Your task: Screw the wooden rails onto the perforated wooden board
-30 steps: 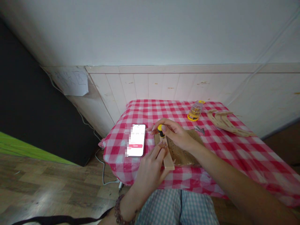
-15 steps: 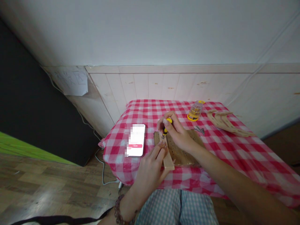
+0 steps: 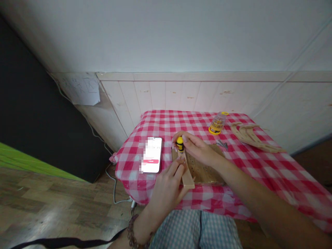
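My right hand (image 3: pixel 197 149) is closed around a small yellow and black screwdriver (image 3: pixel 180 144), held upright with its tip down on a pale wooden strip (image 3: pixel 187 176). The strip lies along the left edge of a brown perforated board (image 3: pixel 204 169) on the red checked tablecloth (image 3: pixel 259 166). My left hand (image 3: pixel 167 188) rests on the strip just below the screwdriver, fingertips pressed together at the tip; what they pinch is too small to see.
A phone (image 3: pixel 152 154) with a lit screen lies left of the board. Behind are a yellow screwdriver bit holder (image 3: pixel 216 123), a few loose screws (image 3: pixel 222 144) and curved wooden pieces (image 3: pixel 251 136). A cable (image 3: pixel 114 186) hangs to the floor at the left.
My right hand turned the screwdriver handle, tilting it away and then bringing it upright again. My left hand stayed on the strip. The view shifted slightly.
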`<state>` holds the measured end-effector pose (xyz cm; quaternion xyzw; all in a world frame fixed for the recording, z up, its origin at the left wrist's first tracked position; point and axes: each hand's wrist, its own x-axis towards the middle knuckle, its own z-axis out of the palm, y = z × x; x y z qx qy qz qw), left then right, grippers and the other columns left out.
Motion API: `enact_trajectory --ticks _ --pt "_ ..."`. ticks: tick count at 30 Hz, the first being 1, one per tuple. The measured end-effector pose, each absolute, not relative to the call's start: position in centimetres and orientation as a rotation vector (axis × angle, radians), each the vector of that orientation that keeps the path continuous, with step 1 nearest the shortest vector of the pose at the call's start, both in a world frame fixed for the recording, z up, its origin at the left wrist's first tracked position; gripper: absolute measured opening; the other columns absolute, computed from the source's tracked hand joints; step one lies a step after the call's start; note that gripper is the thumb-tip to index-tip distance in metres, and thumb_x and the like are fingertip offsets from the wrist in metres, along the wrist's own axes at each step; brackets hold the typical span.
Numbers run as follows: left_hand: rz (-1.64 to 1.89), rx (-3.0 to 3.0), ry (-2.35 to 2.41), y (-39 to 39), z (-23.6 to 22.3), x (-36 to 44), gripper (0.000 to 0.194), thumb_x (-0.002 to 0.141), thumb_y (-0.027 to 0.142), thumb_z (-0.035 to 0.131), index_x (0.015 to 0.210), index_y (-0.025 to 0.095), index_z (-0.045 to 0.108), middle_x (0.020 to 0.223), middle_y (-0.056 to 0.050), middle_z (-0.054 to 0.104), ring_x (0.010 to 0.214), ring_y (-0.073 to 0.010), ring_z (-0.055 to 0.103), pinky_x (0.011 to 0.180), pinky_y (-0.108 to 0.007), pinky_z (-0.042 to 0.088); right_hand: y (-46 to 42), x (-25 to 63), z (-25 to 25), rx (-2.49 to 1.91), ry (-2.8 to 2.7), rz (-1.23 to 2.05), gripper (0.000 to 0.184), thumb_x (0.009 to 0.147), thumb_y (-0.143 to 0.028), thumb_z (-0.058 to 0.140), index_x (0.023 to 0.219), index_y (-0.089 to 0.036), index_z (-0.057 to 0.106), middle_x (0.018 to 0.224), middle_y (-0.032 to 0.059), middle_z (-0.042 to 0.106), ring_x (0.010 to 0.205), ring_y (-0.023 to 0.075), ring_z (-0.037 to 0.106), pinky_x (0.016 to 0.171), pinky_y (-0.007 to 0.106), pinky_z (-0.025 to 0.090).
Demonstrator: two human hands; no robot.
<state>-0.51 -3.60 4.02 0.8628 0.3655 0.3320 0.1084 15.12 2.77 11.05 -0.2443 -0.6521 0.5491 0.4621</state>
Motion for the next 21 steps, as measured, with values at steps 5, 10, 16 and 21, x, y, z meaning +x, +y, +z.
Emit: enact_trajectory --ticks 5,10,16,21 --pt "0.992 2.545 1.071 -3.6 4.0 -0.4 0.049 0.087 0.014 0.064 0.132 0.017 0.044 0.133 -0.016 0.062 0.124 -0.0312 0.064 0.095 -0.045 0.061 2.6 15.0 12.0 -0.601 -1.611 1.373 0.033 0.09 -0.055 0.067 0.096 -0.023 0.066 0.098 0.0041 0.07 0.091 0.017 0.065 0.089 0.036 0.052" --pt "0.998 2.545 1.081 -3.6 4.0 -0.4 0.05 0.089 0.016 0.062 0.134 0.019 0.042 0.136 -0.016 0.061 0.125 -0.0317 0.064 0.095 -0.046 0.062 2.6 15.1 11.9 -0.608 -1.578 1.3 0.029 0.09 -0.051 0.07 0.097 -0.023 0.062 0.095 0.0039 0.073 0.092 0.0174 0.069 0.092 0.038 0.053" --pt "1.007 2.535 1.07 -3.7 3.9 -0.5 0.049 0.088 0.015 0.062 0.132 0.018 0.043 0.138 -0.016 0.06 0.125 -0.0308 0.064 0.095 -0.045 0.062 2.8 15.5 11.5 -0.651 -1.546 1.201 0.031 0.09 -0.051 0.07 0.09 -0.026 0.052 0.082 -0.0022 0.065 0.073 0.0139 0.062 0.07 0.029 0.051" --pt "1.004 2.54 1.096 -3.8 4.0 -0.3 0.046 0.088 0.016 0.065 0.13 0.019 0.045 0.134 -0.015 0.063 0.122 -0.0306 0.066 0.094 -0.044 0.062 3.0 15.3 10.8 -0.686 -1.556 1.127 0.032 0.095 -0.059 0.057 0.1 -0.027 0.056 0.081 -0.0024 0.054 0.069 0.0149 0.05 0.066 0.03 0.045"
